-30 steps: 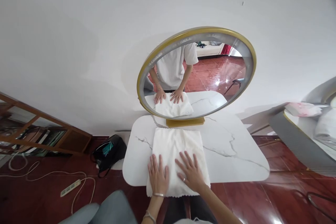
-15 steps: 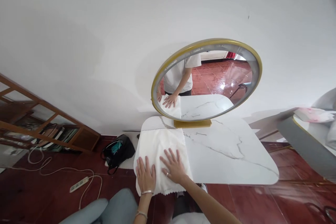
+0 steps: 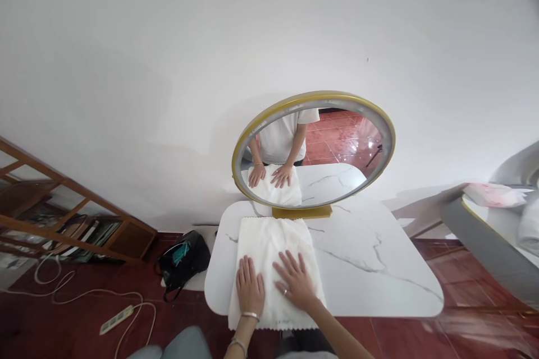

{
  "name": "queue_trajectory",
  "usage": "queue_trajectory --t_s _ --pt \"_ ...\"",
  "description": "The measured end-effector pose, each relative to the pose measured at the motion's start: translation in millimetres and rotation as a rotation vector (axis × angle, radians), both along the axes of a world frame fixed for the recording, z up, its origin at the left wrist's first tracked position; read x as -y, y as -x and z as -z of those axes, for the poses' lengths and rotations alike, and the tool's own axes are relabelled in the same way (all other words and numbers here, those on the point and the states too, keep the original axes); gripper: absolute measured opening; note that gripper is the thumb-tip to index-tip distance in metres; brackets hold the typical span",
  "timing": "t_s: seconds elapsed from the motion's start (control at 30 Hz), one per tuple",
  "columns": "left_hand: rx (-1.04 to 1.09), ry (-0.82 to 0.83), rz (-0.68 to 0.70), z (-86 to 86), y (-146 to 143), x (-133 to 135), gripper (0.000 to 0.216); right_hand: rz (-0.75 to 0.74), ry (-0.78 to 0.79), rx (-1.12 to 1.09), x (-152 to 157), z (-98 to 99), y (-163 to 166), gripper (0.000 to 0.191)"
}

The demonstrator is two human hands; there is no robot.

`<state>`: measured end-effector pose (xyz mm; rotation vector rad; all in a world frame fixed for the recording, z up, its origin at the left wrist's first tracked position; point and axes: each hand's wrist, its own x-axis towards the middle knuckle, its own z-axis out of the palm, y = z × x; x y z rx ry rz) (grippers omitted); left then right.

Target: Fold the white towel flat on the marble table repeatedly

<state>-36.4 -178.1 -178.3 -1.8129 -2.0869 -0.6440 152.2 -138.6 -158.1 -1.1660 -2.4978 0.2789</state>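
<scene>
A white towel (image 3: pixel 273 241) lies spread on the left part of a white marble table (image 3: pixel 370 275), its near edge hanging over the table's front. My left hand (image 3: pixel 250 288) rests flat on the towel's near left part, fingers stretched out. My right hand (image 3: pixel 295 281), with a ring on one finger, lies flat beside it on the towel, fingers spread. Neither hand holds anything. A round gold-rimmed mirror (image 3: pixel 314 148) stands at the back of the table and reflects both hands and the towel.
A black bag (image 3: pixel 182 258) sits on the red floor left of the table. A power strip (image 3: pixel 115 318) with a white cord lies further left, below a wooden shelf (image 3: pixel 63 219). A grey seat edge (image 3: pixel 185 345) shows at the bottom. Another table (image 3: pixel 501 224) stands at the right.
The towel and both flat hands slid to the table's left edge, then shifted back a little to the right. The view tilted up, so the mirror sits lower in frame.
</scene>
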Motion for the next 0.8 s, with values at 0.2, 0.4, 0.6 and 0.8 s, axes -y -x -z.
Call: queue_trajectory --t_s 0.2,0.4,0.6,0.8 --pt "0.172 0.089 -0.011 -15.4 -28 -19 0.036 0.082 0.129 -0.188 -8 4.7 -35 0.04" --pt "0.476 0.278 -0.231 -57.8 -15 -80 0.023 0.569 0.265 -0.655 -49 5.1 -29 0.03" --pt "0.555 0.359 -0.394 -68.5 -5 -143 0.024 0.863 0.41 -0.767 -94 -15.1 -41 0.027" --pt "0.601 0.445 -0.472 -72.0 -1 -165 0.025 0.944 0.552 -0.663 -118 -22.5 -59 0.03"
